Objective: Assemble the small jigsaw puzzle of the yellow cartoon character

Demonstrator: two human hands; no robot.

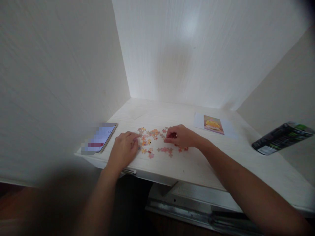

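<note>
Several small jigsaw puzzle pieces (155,132) in yellow, pink and orange lie on the white desk, some joined in little clusters. At their left edge rests my left hand (124,147), fingers loosely stretched toward the pieces and index fingertip touching or very near one. My right hand (183,136) is over the right side of the group, its thumb and fingers curled into a pinch. Whatever lies between those fingertips is too small and hidden to make out. A pink cluster (166,150) lies below the right hand, and further pieces show partly beneath its wrist.
A phone (104,137) with its screen lit lies at the desk's left edge. Back right is a picture card (213,125) of a yellow figure on white paper. A dark can (280,137) stands far right. White panels (177,59) enclose the desk (157,170).
</note>
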